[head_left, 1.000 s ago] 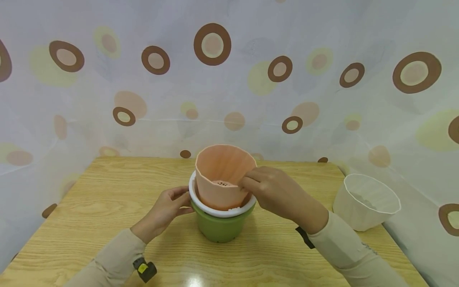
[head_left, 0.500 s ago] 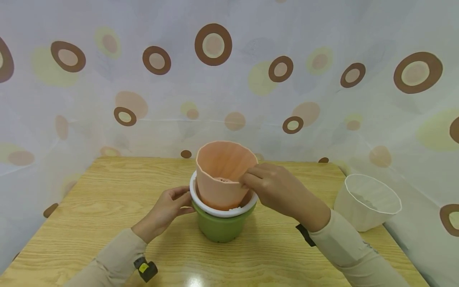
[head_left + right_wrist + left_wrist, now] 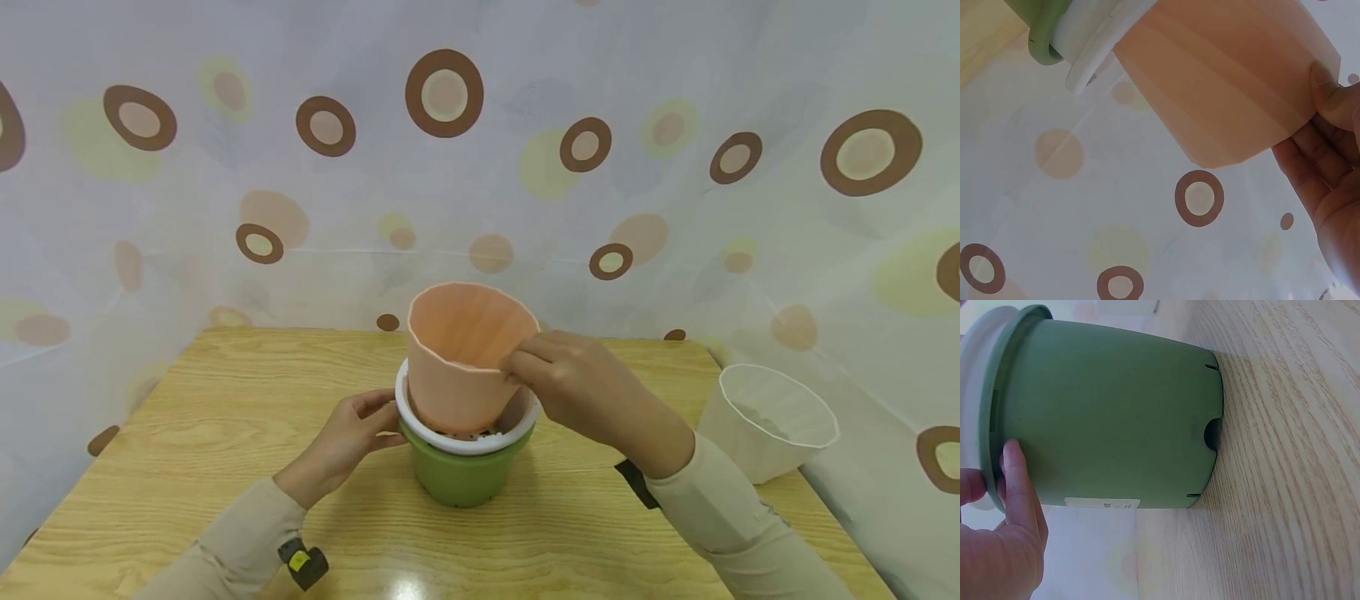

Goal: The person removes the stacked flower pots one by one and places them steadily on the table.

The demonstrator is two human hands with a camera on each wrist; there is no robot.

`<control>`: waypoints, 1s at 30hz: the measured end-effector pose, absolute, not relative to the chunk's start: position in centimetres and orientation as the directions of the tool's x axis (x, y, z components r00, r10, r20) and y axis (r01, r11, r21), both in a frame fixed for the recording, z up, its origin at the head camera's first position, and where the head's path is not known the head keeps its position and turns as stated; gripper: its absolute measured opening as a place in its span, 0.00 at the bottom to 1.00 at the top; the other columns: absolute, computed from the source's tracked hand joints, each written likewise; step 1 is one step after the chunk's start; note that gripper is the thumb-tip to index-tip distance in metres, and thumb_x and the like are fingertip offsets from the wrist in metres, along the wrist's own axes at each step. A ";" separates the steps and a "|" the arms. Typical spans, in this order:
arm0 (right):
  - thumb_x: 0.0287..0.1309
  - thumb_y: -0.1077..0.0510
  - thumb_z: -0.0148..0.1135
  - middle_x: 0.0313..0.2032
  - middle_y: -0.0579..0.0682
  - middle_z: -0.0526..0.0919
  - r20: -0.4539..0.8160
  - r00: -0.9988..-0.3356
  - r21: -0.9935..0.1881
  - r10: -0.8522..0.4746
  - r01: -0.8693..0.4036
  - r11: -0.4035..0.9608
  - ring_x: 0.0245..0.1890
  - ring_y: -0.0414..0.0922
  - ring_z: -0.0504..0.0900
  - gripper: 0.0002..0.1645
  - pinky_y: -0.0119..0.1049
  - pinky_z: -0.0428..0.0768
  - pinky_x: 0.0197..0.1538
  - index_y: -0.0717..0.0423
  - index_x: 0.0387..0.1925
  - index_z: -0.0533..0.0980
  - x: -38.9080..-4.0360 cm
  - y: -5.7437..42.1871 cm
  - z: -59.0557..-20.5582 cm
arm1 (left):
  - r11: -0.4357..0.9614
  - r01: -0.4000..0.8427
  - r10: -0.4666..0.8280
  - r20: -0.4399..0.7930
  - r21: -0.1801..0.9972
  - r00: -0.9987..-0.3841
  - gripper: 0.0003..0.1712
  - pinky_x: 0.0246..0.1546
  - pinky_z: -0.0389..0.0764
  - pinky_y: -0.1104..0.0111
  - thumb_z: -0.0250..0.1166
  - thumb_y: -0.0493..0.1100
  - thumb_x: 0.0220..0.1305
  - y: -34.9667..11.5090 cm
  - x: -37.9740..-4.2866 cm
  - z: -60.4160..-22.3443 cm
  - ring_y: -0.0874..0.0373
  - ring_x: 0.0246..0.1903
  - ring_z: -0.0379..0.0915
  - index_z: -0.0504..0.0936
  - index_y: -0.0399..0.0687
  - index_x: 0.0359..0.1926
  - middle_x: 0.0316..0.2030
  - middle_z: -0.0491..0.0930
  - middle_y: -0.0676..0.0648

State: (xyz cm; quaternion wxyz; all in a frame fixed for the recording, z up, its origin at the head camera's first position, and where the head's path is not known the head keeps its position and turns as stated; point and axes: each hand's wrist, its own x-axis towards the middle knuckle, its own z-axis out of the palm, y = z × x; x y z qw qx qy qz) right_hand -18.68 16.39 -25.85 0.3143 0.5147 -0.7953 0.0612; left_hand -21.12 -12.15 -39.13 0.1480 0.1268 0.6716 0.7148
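A peach plastic flower pot (image 3: 453,396) rises partly out of a white-rimmed pot (image 3: 465,447), which sits inside a green flower pot (image 3: 463,483). My right hand (image 3: 581,387) pinches the peach pot's near right rim, thumb on one face and fingers on the other, as the right wrist view shows on its wall (image 3: 1229,87). On the left, my left hand (image 3: 341,442) grips the edge of the green pot. In the left wrist view its fingers lie under the green lip (image 3: 991,419) and the thumb is at the rim. The peach pot's lower end is hidden inside the stack.
A white ribbed pot (image 3: 757,433) stands tilted at the table's right edge. The wooden table (image 3: 300,367) backs onto a sheet (image 3: 337,192) with brown and cream circles, which also runs along both sides.
My right hand has lifted the peach pot a little higher, and dark bits now show beneath its base. The left hand and the green pot stay in place.
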 end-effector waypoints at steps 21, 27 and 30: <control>0.47 0.69 0.71 0.31 0.46 0.83 0.617 -0.235 0.255 -0.751 -0.843 0.473 0.31 0.42 0.82 0.11 0.35 0.83 0.33 0.57 0.33 0.79 -19.0 16.8 -24.9 | -0.043 -0.033 0.382 -0.014 0.999 -0.924 0.29 0.49 0.83 0.65 0.53 0.45 0.73 -12.2 -21.2 -39.3 0.60 0.41 0.78 0.63 0.27 0.65 0.44 0.78 0.47; 0.47 0.71 0.70 0.31 0.46 0.83 0.614 -0.245 0.263 -0.750 -0.833 0.487 0.32 0.43 0.82 0.12 0.36 0.83 0.34 0.57 0.33 0.79 -18.9 17.1 -24.6 | -0.046 -0.035 0.387 -0.014 0.998 -0.922 0.29 0.49 0.83 0.65 0.54 0.45 0.73 -12.2 -21.1 -39.2 0.60 0.42 0.78 0.63 0.27 0.65 0.47 0.78 0.43; 0.47 0.73 0.69 0.31 0.46 0.82 0.620 -0.243 0.268 -0.746 -0.829 0.492 0.31 0.43 0.82 0.13 0.36 0.83 0.33 0.57 0.33 0.78 -18.9 17.3 -24.4 | -0.047 -0.034 0.385 -0.013 0.998 -0.923 0.29 0.49 0.82 0.65 0.54 0.45 0.73 -12.2 -21.0 -39.1 0.60 0.41 0.78 0.64 0.27 0.65 0.49 0.77 0.40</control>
